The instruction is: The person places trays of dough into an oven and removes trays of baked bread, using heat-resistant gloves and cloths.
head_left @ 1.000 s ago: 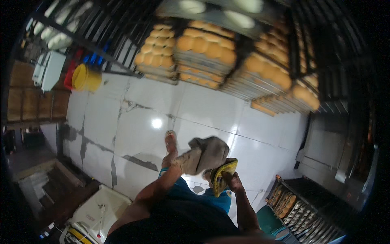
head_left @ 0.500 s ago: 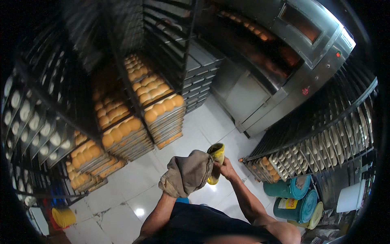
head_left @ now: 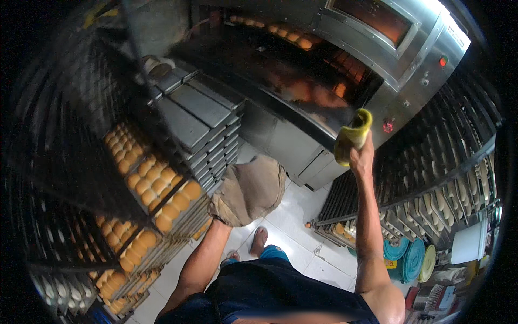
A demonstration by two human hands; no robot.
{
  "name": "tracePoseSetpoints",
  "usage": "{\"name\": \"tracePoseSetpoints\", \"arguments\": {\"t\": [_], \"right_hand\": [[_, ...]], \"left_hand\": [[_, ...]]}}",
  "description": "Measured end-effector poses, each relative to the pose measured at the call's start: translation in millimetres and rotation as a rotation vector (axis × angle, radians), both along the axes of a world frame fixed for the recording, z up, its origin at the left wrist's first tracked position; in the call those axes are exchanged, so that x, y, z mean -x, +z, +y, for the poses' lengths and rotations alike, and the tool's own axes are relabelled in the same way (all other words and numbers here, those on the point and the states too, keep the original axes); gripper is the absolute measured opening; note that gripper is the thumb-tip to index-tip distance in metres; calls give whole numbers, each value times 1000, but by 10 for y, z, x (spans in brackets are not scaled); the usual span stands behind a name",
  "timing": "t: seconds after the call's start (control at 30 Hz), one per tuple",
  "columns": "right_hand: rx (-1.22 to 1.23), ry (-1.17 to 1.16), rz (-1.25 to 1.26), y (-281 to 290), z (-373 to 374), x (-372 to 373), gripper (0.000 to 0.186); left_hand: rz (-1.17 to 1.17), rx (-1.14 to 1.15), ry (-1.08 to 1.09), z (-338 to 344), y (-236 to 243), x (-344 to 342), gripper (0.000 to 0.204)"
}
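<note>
A thick grey-brown oven mitt [head_left: 251,189] covers my left hand [head_left: 221,223], hiding its fingers; the mitt hangs in front of me, beside the stacked trays. My right hand [head_left: 363,156] is raised, arm stretched forward, its fingers wrapped round a rolled yellow cloth pad [head_left: 350,139]. That pad is close to the right end of the lit opening of a steel oven [head_left: 307,116]. Inside the oven, golden bread rolls [head_left: 291,36] sit in a row toward the back.
Dark metal trays [head_left: 189,110] are stacked left of the oven. Racks with baked buns [head_left: 154,183] stand at my left. On the right, a tall rack [head_left: 426,173] carries trays of pale dough pieces. Lidded teal buckets [head_left: 413,261] and a white tub [head_left: 467,244] are near it.
I have moved nearer to the oven. My right hand has gone up and right with the yellow cloth pad, away from my left hand. The mitt remains on my left hand.
</note>
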State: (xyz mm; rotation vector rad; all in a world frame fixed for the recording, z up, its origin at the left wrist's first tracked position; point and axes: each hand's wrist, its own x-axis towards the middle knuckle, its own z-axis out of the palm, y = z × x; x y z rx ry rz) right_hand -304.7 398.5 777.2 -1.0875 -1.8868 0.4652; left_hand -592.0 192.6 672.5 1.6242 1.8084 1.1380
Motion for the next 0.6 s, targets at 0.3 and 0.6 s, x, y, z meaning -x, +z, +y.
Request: {"name": "tracePoseSetpoints", "arguments": {"t": [0.3,0.6], "right_hand": [[-92,203,-568,-849,1499,560,74],[145,139,-519,-576,1653,714,73]], "left_hand": [[1156,-457,158,2455,1138,661,49],[1869,115,-300,6160,1107,1580,32]]}}
